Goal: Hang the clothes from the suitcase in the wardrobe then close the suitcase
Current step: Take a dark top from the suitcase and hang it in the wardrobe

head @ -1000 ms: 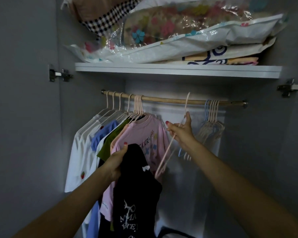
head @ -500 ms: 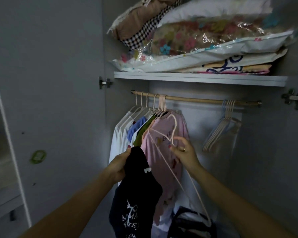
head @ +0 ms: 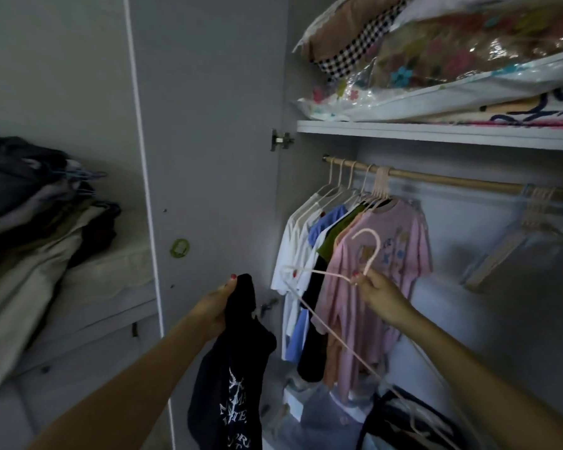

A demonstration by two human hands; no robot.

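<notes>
The right hand (head: 379, 295) has lifted a pink hanger (head: 319, 306) off the rail (head: 436, 178) and pinches its neck — seemingly free now — while the left hand (head: 213, 306) grips the dark shirt (head: 231, 368), ready for threading.

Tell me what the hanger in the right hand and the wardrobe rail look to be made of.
Hanger: thin wire, seemingly coated in matte pale pink; slim and evenly curved, though the coating is a guess. Rail: looks like light wood with a smooth finish, tan and round, possibly only wood-look.

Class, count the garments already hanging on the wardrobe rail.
About 6, packed together at the rail's left end: two white shirts, a blue one, a green one, a peach one and the pink T-shirt in front. Others may hide between.
</notes>
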